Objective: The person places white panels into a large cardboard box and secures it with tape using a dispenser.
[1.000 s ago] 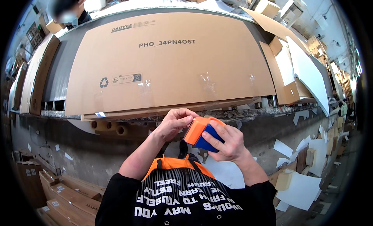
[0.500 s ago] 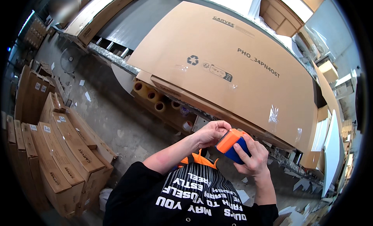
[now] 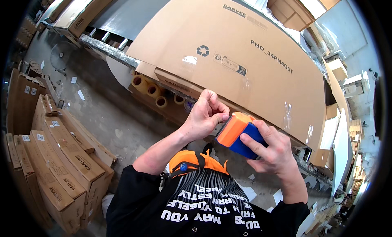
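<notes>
My right hand [image 3: 274,152] grips an orange and blue tape dispenser [image 3: 237,131], thumb on the near face and fingers around the far side. It is held tilted in front of my chest, by the near edge of a large flat carton [image 3: 228,45]. Close to the dispenser's dark edge, my left hand [image 3: 203,118] has thumb and forefinger pinched together. Whatever lies between those fingertips is too small to make out. The carton lies on a roller table, its top printed and a few shiny patches of clear film on it.
Under the table edge sit several yellowish tape rolls [image 3: 152,90]. Stacked cartons [image 3: 65,163] stand on the floor at left, with a floor fan [image 3: 61,54] beyond. White panels [image 3: 342,149] and an opened carton are at the right. Paper scraps litter the floor [image 3: 122,135].
Both hands and the tape dispenser appear larger and wider apart. The left hand has moved up and away from the dispenser's edge, still pinching; the right has shifted slightly right. The view has shifted a little.
</notes>
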`<action>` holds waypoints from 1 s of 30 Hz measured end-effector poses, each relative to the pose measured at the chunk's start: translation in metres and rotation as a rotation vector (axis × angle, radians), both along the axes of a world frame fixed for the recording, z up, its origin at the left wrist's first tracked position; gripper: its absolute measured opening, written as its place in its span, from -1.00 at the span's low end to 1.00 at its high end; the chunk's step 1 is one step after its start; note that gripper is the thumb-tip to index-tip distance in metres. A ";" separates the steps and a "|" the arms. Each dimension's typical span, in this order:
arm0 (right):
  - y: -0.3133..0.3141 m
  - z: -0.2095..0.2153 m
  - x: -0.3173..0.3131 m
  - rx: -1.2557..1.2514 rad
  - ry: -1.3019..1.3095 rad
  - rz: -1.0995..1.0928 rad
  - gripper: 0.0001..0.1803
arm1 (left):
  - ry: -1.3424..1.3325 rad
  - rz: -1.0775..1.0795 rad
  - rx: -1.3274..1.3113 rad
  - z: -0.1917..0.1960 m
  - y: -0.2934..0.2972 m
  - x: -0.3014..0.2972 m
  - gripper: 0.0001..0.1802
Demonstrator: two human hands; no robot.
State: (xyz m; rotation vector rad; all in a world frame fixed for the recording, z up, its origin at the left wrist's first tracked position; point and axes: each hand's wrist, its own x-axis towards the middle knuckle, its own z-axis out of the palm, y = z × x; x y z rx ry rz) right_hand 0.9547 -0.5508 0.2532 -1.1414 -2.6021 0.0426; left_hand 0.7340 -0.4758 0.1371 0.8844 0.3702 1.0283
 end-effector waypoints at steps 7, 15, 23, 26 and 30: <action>0.010 -0.021 0.001 0.081 0.162 0.014 -0.21 | -0.117 -0.161 -0.249 -0.021 -0.003 0.007 -0.86; 0.002 -0.026 0.012 0.136 0.043 0.082 -0.35 | 0.526 -0.046 0.106 -0.006 -0.016 0.008 -0.87; -0.005 -0.014 0.011 0.047 0.031 -0.044 -0.30 | 0.609 0.229 0.329 0.006 -0.019 0.018 -0.89; -0.013 0.000 0.011 -0.018 0.064 -0.069 -0.27 | 0.515 0.101 0.147 0.023 -0.022 0.002 -0.89; -0.021 0.017 0.033 0.079 0.034 -0.137 -0.28 | 0.251 0.404 0.045 0.020 0.006 -0.055 -0.80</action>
